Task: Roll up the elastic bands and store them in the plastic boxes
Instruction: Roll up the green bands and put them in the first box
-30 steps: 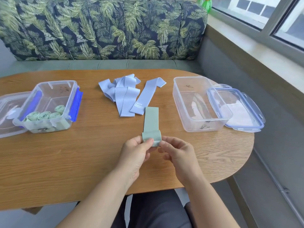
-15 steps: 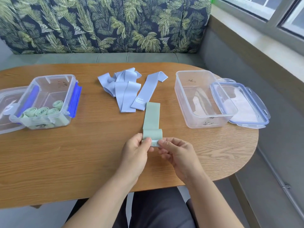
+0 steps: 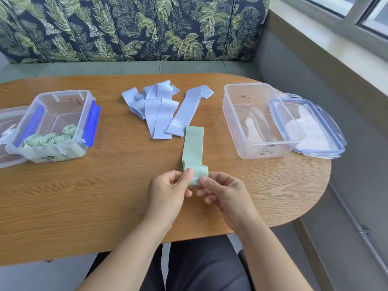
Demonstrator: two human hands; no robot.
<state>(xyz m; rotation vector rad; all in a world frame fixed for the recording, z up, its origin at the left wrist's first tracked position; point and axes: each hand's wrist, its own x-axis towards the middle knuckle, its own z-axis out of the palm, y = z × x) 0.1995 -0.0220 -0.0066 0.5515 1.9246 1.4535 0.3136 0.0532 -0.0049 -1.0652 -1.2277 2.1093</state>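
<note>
A pale green elastic band (image 3: 193,148) lies lengthwise on the wooden table (image 3: 105,196), its near end curled into a small roll. My left hand (image 3: 168,192) pinches the roll's left side and my right hand (image 3: 224,192) pinches its right side. Behind it lies a heap of light blue bands (image 3: 155,106), with one more blue band (image 3: 186,110) stretched out beside it. The clear plastic box on the left (image 3: 63,97) holds several rolled green bands (image 3: 49,138). The clear box on the right (image 3: 233,114) has nothing in it.
The right box's lid (image 3: 336,131) leans at its right side, near the table's rounded end. Another lid (image 3: 8,127) lies left of the left box. A bench with leaf-patterned cushions (image 3: 136,28) runs behind the table, and a window sill (image 3: 336,38) on the right.
The roll at the green band's near end has grown a little and the flat part is shorter. Both hands stay on the roll. The camera has tilted down slightly.
</note>
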